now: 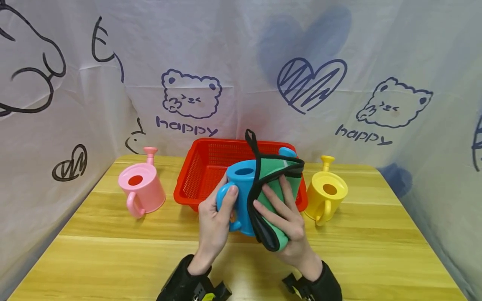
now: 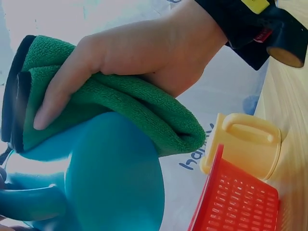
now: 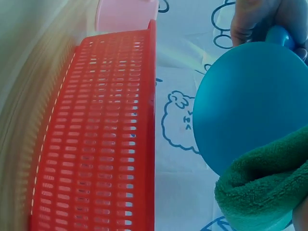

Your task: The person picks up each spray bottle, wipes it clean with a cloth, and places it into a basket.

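Note:
A blue watering can (image 1: 245, 200) is held up in front of the basket, its handle to the left. My left hand (image 1: 215, 223) grips that handle, the thumb lying over it. Against the can's right side my right hand (image 1: 288, 225) presses a folded green cloth (image 1: 272, 190) with black edging, fingers spread over it. In the left wrist view the cloth (image 2: 139, 103) lies on the blue can (image 2: 115, 173) under the right hand (image 2: 139, 53). The right wrist view shows the can's round base (image 3: 255, 106) with the cloth (image 3: 260, 183) at its lower edge.
Behind the can stands a red basket (image 1: 188, 175) on the wooden table (image 1: 132, 259). A pink watering can (image 1: 147, 188) is left of it, a yellow one (image 1: 329, 190) right of it. A white cloth backdrop with drawings (image 1: 241, 50) hangs behind.

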### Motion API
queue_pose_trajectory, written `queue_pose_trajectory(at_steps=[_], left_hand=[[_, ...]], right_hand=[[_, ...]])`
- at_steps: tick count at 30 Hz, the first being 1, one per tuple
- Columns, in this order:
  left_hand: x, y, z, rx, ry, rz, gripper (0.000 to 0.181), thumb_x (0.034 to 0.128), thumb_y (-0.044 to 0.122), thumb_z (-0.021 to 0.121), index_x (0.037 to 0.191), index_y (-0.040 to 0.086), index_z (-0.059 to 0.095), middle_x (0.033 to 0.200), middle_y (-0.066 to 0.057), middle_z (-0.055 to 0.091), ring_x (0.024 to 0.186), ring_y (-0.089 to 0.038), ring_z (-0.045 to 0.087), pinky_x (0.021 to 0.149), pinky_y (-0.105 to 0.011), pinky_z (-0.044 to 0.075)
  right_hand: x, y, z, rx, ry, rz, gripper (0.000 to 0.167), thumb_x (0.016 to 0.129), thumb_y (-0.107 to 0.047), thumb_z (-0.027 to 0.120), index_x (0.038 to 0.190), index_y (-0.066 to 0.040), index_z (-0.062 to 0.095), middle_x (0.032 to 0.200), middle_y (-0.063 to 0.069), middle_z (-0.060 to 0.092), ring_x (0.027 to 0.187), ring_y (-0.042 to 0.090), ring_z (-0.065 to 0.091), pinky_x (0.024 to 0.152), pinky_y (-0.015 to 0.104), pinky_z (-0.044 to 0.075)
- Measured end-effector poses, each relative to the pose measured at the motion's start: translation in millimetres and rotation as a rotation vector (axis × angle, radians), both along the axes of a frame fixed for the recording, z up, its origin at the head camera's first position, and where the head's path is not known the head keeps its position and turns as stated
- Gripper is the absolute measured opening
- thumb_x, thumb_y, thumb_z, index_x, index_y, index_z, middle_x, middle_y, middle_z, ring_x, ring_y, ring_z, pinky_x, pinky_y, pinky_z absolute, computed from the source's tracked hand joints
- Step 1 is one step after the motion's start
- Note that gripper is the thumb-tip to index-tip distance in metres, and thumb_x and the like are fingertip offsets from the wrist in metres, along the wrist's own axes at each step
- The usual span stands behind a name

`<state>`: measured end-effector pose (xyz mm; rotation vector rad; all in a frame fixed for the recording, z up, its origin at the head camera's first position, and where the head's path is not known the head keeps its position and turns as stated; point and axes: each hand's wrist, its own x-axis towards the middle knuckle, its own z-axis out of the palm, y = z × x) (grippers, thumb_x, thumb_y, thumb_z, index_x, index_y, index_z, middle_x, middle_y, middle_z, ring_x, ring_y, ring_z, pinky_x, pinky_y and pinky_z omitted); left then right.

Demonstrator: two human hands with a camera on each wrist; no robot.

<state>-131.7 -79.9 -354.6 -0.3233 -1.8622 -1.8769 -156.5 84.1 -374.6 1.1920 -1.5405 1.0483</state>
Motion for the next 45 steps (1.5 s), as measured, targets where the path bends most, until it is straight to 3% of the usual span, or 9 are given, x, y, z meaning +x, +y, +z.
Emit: queue_pose_trajectory(at_steps=[9, 14, 20, 23, 26, 31, 34, 40, 45], left_hand=[[-2.5, -3.0, 1.5, 0.029, 0.014, 0.029, 0.041, 0.102, 0.009, 0.055, 0.143, 0.012, 0.057, 0.059, -0.002, 0.041, 0.048, -0.015, 0.041, 0.045, -0.023, 0.034], [-3.4, -5.2, 3.2, 0.039, 0.02, 0.017, 0.041, 0.1023, 0.007, 0.054, 0.144, 0.007, 0.055, 0.061, -0.002, 0.05, 0.062, -0.009, 0.053, 0.063, -0.017, 0.05], [-4.0, -10.8, 6.6, 0.059, 0.004, 0.047, 0.039, 0.1028, 0.009, 0.054, 0.141, 0.009, 0.058, 0.058, -0.001, 0.04, 0.056, -0.009, 0.046, 0.054, -0.02, 0.042], [-3.8, -11.8, 8.4, 0.063, -0.004, 0.043, 0.039, 0.1033, 0.011, 0.054, 0.142, 0.013, 0.057, 0.061, 0.003, 0.049, 0.063, -0.008, 0.056, 0.062, -0.019, 0.051], [-3.1, -11.5, 8.5, 0.046, -0.017, 0.046, 0.04, 0.103, 0.012, 0.054, 0.143, 0.014, 0.057, 0.062, 0.005, 0.049, 0.063, -0.008, 0.056, 0.061, -0.018, 0.049], [-0.7, -9.2, 7.6, 0.014, -0.073, 0.056, 0.042, 0.1019, 0.012, 0.056, 0.144, 0.013, 0.055, 0.064, -0.004, 0.05, 0.07, -0.007, 0.06, 0.07, -0.018, 0.052], [1.1, -6.7, 6.7, -0.009, -0.092, 0.048, 0.044, 0.1016, 0.014, 0.058, 0.145, 0.013, 0.054, 0.067, -0.01, 0.054, 0.073, -0.014, 0.063, 0.079, -0.025, 0.056], [2.1, -2.0, 3.6, -0.04, -0.045, 0.034, 0.048, 0.1001, 0.011, 0.06, 0.147, 0.012, 0.052, 0.061, -0.009, 0.046, 0.053, -0.019, 0.048, 0.057, -0.023, 0.045], [2.0, 0.1, 2.1, -0.043, -0.031, 0.038, 0.048, 0.1005, 0.013, 0.059, 0.148, 0.012, 0.051, 0.061, -0.008, 0.046, 0.052, -0.016, 0.047, 0.056, -0.022, 0.045]], right_hand=[[0.6, -4, -5.3, 0.132, 0.138, -0.077, 0.037, 0.097, -0.036, 0.057, 0.121, -0.013, 0.073, 0.147, 0.003, 0.058, 0.152, 0.033, 0.032, 0.128, 0.052, 0.013], [1.0, -4, -8.3, 0.157, 0.133, -0.076, 0.035, 0.095, -0.037, 0.057, 0.11, -0.012, 0.076, 0.142, 0.004, 0.062, 0.15, 0.032, 0.036, 0.127, 0.052, 0.015], [0.1, -4, -8.8, 0.171, 0.144, -0.05, 0.038, 0.097, -0.039, 0.053, 0.109, -0.011, 0.075, 0.137, 0.008, 0.066, 0.149, 0.033, 0.038, 0.127, 0.052, 0.016], [-0.5, -5, -8.6, 0.145, 0.146, -0.04, 0.037, 0.097, -0.037, 0.054, 0.111, -0.01, 0.075, 0.139, 0.007, 0.065, 0.15, 0.033, 0.037, 0.127, 0.052, 0.017], [-1.5, -6, -9.0, 0.092, 0.138, -0.03, 0.035, 0.099, -0.034, 0.057, 0.118, -0.01, 0.074, 0.144, 0.007, 0.061, 0.151, 0.033, 0.035, 0.127, 0.051, 0.017], [-1.7, -6, -9.6, -0.002, 0.056, -0.021, 0.039, 0.102, -0.031, 0.058, 0.131, -0.006, 0.067, 0.151, 0.008, 0.053, 0.152, 0.035, 0.032, 0.127, 0.046, 0.022], [-0.4, -3, -9.1, -0.04, -0.037, -0.091, 0.045, 0.103, -0.027, 0.057, 0.14, -0.001, 0.057, 0.157, 0.009, 0.045, 0.153, 0.032, 0.032, 0.124, 0.041, 0.028], [1.8, -1, -6.8, -0.061, -0.253, -0.238, 0.072, 0.102, -0.034, 0.058, 0.15, 0.012, 0.032, 0.163, 0.015, 0.034, 0.15, 0.02, 0.039, 0.118, 0.03, 0.035], [2.0, 0, -5.8, -0.043, -0.263, -0.24, 0.075, 0.101, -0.038, 0.058, 0.152, 0.01, 0.03, 0.163, 0.017, 0.033, 0.15, 0.019, 0.039, 0.117, 0.028, 0.035]])
